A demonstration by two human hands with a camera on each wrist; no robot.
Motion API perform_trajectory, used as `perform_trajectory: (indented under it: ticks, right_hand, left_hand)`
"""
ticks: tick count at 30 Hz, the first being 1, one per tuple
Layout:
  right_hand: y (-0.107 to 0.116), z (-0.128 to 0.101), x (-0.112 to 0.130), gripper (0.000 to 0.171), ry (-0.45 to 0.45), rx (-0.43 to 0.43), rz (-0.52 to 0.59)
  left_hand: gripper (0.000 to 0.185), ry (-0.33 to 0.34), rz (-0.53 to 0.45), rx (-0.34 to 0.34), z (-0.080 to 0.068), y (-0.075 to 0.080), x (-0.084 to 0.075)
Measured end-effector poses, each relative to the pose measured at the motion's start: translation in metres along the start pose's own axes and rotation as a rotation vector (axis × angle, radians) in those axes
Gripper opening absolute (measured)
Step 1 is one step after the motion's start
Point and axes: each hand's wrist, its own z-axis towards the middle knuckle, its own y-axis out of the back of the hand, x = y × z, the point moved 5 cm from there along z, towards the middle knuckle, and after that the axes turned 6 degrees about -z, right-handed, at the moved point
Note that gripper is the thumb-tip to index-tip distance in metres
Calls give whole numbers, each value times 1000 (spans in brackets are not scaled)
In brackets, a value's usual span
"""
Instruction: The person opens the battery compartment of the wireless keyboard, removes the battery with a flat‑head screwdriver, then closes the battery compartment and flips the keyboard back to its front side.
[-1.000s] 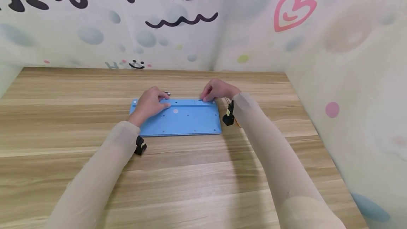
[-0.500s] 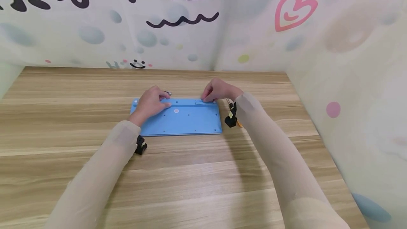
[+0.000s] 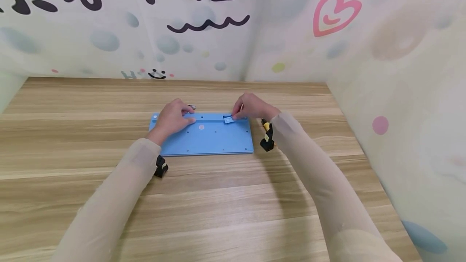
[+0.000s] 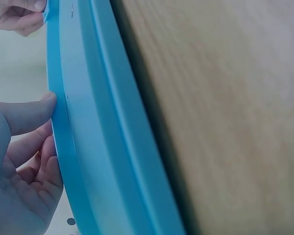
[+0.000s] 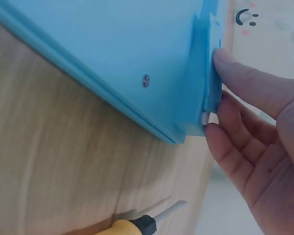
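we see a pale blue keyboard (image 3: 204,132) lying face down near the middle of a wooden tabletop (image 3: 233,205), its long axis running left to right, parallel to the tabletop's far edge. our left hand (image 3: 171,118) rests flat on the keyboard's far left part, fingers relaxed and straight, thumb against the rim in the left wrist view; it grips nothing.

our right hand (image 3: 253,107) is at the keyboard's far right corner, the nearer hand to a small blue cover (image 3: 228,119) that sits along the far edge. its fingers (image 5: 245,78) curl around that cover, thumb on top and fingertips beneath its free end, and the cover looks tipped up from the back panel. it lies directly under those fingers, its length following the keyboard's far edge.

a screwdriver with a yellow handle (image 5: 132,226) lies on the tabletop just beside the keyboard's right end. a small metal piece (image 3: 191,107) sits beyond the far edge, near our left hand.
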Motion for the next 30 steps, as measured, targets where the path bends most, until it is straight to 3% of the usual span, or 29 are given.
perform_trajectory:
  ticks: [5,18,30]
  right_hand:
    - [2,2,-1,5,-33,-30,37]
    - [4,5,2,6,-18,-31,70]
    - [3,10,1,5,-3,0,29]
  left_hand:
    - [28,0,2,0,-1,1,0]
    - [29,12,-2,2,-1,1,1]
    - [27,0,5,-5,-1,1,0]
